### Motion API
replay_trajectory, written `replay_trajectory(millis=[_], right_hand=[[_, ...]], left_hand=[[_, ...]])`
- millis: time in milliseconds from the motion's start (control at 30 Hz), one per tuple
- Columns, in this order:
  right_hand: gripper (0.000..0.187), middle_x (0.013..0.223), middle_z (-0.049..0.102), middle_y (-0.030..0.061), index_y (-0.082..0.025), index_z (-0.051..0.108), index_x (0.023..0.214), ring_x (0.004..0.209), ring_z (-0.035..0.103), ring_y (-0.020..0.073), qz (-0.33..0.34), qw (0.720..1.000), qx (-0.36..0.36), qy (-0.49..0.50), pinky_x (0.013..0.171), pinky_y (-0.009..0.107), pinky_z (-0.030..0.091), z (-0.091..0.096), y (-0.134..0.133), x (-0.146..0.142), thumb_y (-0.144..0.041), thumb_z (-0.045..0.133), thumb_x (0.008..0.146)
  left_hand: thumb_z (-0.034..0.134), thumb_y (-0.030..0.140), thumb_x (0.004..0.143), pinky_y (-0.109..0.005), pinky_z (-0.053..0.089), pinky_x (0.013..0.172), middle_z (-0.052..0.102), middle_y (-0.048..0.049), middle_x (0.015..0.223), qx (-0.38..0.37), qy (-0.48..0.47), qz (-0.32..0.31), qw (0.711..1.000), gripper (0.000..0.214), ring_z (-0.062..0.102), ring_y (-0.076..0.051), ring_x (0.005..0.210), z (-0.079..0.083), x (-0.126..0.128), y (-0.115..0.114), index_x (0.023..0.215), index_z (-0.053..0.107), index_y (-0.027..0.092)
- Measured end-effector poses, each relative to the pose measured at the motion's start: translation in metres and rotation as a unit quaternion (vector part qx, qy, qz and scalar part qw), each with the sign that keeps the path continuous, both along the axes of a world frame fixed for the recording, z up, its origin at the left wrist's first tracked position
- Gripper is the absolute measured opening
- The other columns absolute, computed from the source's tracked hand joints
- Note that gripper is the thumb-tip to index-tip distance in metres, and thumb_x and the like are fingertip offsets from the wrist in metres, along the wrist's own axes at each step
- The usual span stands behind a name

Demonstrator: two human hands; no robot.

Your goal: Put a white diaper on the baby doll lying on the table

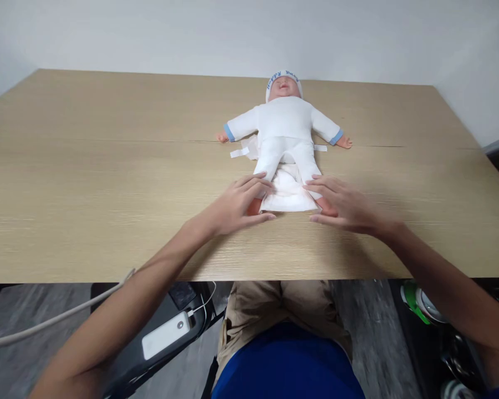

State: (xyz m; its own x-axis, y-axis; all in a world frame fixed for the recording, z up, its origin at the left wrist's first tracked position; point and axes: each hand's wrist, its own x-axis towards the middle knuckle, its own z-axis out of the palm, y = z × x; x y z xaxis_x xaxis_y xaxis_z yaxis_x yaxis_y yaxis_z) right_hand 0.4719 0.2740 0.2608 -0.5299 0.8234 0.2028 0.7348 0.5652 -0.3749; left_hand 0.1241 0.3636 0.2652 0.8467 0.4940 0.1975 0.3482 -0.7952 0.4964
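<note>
A baby doll (pixel 286 119) in a white outfit with blue cuffs lies on its back, its head away from me. Beneath its hips and legs is a spread diaper (pixel 289 191), whose white tabs stick out at both sides. My left hand (pixel 245 202) rests over the doll's lower leg and foot on the left, fingers extended and thumb apart. On the other side, my right hand (pixel 336 202) touches the other lower leg in the same way, its fingers stretched out. Parts of both feet are hidden by the hands.
The wooden table (pixel 108 183) reaches back to a pale wall. Below its front edge, a white device (pixel 166 335) with a cable lies on a black case at left. A pale hose (pixel 58 324) crosses the lower left. Dark shelving with a green-banded roll (pixel 416 302) stands at right.
</note>
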Motion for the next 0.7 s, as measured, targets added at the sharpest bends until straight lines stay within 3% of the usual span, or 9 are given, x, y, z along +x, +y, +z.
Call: replay_trajectory(millis=[67, 133, 200, 267, 367, 433, 567, 700], right_hand=[[0.075, 0.167, 0.063, 0.02, -0.021, 0.059, 0.166, 0.163, 0.051, 0.0445, -0.03, 0.999, 0.024, -0.026, 0.134, 0.067, 0.044, -0.006, -0.008, -0.014, -0.06, 0.076, 0.104], [0.055, 0.163, 0.065, 0.0197, -0.021, 0.065, 0.16, 0.161, 0.052, 0.0426, -0.068, 0.996, 0.042, -0.043, 0.132, 0.065, 0.045, -0.011, -0.01, -0.024, -0.044, 0.067, 0.11], [0.043, 0.153, 0.071, 0.0184, -0.02, 0.072, 0.15, 0.153, 0.059, 0.0392, -0.102, 0.992, 0.055, -0.046, 0.126, 0.059, 0.05, -0.014, -0.008, -0.029, -0.024, 0.054, 0.111], [0.042, 0.139, 0.075, 0.0183, -0.018, 0.076, 0.139, 0.136, 0.067, 0.0377, -0.125, 0.989, 0.063, -0.039, 0.115, 0.055, 0.056, -0.014, -0.001, -0.029, -0.014, 0.047, 0.108], [0.034, 0.117, 0.076, 0.016, -0.02, 0.076, 0.124, 0.107, 0.07, 0.0345, -0.154, 0.985, 0.08, 0.005, 0.097, 0.05, 0.061, -0.009, 0.018, -0.026, -0.019, 0.044, 0.109], [0.032, 0.111, 0.073, 0.0132, -0.022, 0.073, 0.115, 0.101, 0.069, 0.0319, -0.176, 0.977, 0.108, 0.055, 0.094, 0.048, 0.061, -0.005, 0.036, -0.024, -0.029, 0.041, 0.115], [0.037, 0.118, 0.072, 0.0124, -0.024, 0.068, 0.108, 0.112, 0.068, 0.0301, -0.216, 0.955, 0.155, 0.132, 0.106, 0.048, 0.058, 0.0, 0.089, -0.02, -0.045, 0.04, 0.119], [0.04, 0.105, 0.072, 0.0099, -0.025, 0.063, 0.096, 0.105, 0.067, 0.0278, -0.261, 0.946, 0.087, 0.171, 0.106, 0.047, 0.058, -0.01, 0.157, -0.009, -0.051, 0.041, 0.117]], left_hand=[[0.073, 0.047, 0.106, -0.067, 0.046, 0.129, 0.072, -0.0159, 0.152, 0.032, -0.003, 0.022, 0.999, 0.036, 0.05, -0.043, 0.162, -0.008, 0.006, -0.004, 0.131, 0.066, 0.022], [0.067, 0.031, 0.105, -0.066, 0.051, 0.122, 0.075, -0.0145, 0.145, 0.053, -0.006, 0.042, 0.998, 0.019, 0.058, -0.042, 0.151, -0.014, 0.01, -0.003, 0.123, 0.066, 0.023], [0.062, 0.022, 0.103, -0.061, 0.056, 0.112, 0.08, -0.0122, 0.13, 0.06, -0.014, 0.07, 0.996, 0.018, 0.066, -0.039, 0.131, -0.015, 0.011, 0.003, 0.121, 0.067, 0.023], [0.058, 0.025, 0.106, -0.055, 0.058, 0.101, 0.08, -0.0103, 0.111, 0.06, -0.029, 0.106, 0.992, 0.018, 0.068, -0.036, 0.113, -0.01, 0.013, 0.011, 0.12, 0.069, 0.024], [0.055, 0.041, 0.113, -0.048, 0.058, 0.093, 0.077, -0.0086, 0.102, 0.051, -0.077, 0.151, 0.984, 0.023, 0.068, -0.031, 0.099, 0.001, 0.021, 0.028, 0.117, 0.072, 0.025], [0.054, 0.05, 0.115, -0.046, 0.058, 0.097, 0.077, -0.0077, 0.107, 0.046, -0.133, 0.165, 0.976, 0.031, 0.07, -0.029, 0.1, 0.007, 0.029, 0.044, 0.115, 0.072, 0.026], [0.051, 0.064, 0.115, -0.047, 0.056, 0.107, 0.077, -0.0072, 0.109, 0.03, -0.211, 0.174, 0.961, 0.043, 0.07, -0.029, 0.109, 0.009, 0.048, 0.095, 0.111, 0.069, 0.026], [0.062, 0.07, 0.11, -0.049, 0.056, 0.108, 0.07, -0.0045, 0.095, -0.059, -0.236, 0.172, 0.954, 0.047, 0.069, -0.028, 0.104, 0.0, 0.067, 0.153, 0.097, 0.06, 0.025]])
